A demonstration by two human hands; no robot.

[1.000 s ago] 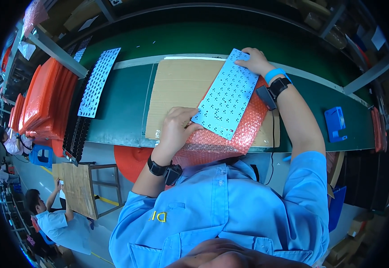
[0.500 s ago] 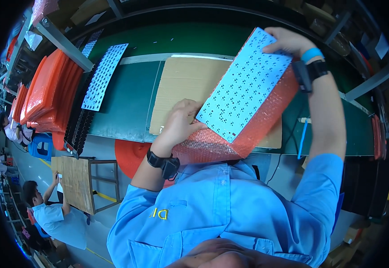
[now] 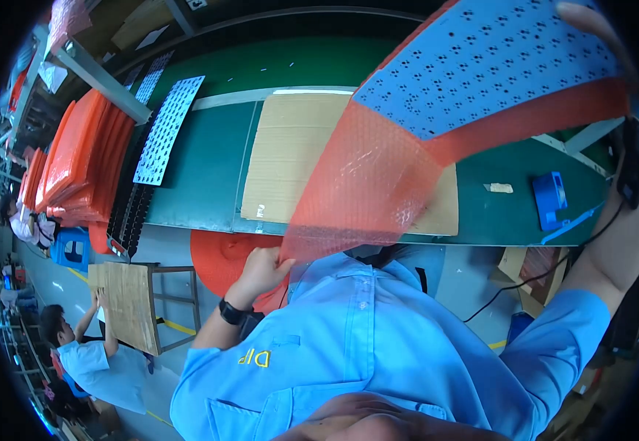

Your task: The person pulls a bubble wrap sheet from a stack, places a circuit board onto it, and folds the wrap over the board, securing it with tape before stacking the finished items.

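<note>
My right hand, at the upper right rim, grips the far end of a pale blue circuit board patterned with rows of small dark marks. Red translucent bubble wrap lies against the board's underside and shows along its long edges. From the board's near end the wrap stretches down toward me, raised over the bench. Its near corner is pinched in my closed left hand, just off the bench's front edge. Part of my right hand is cut off by the dark picture rim.
A cardboard sheet lies on the green bench. To the left are another patterned board, a black rack and stacked red bubble wrap. A blue tape dispenser stands right. A co-worker is beside a wooden table.
The board and my right hand have moved up and right, away from me. My left hand has come down and left, and the bubble wrap between them is now stretched out.
</note>
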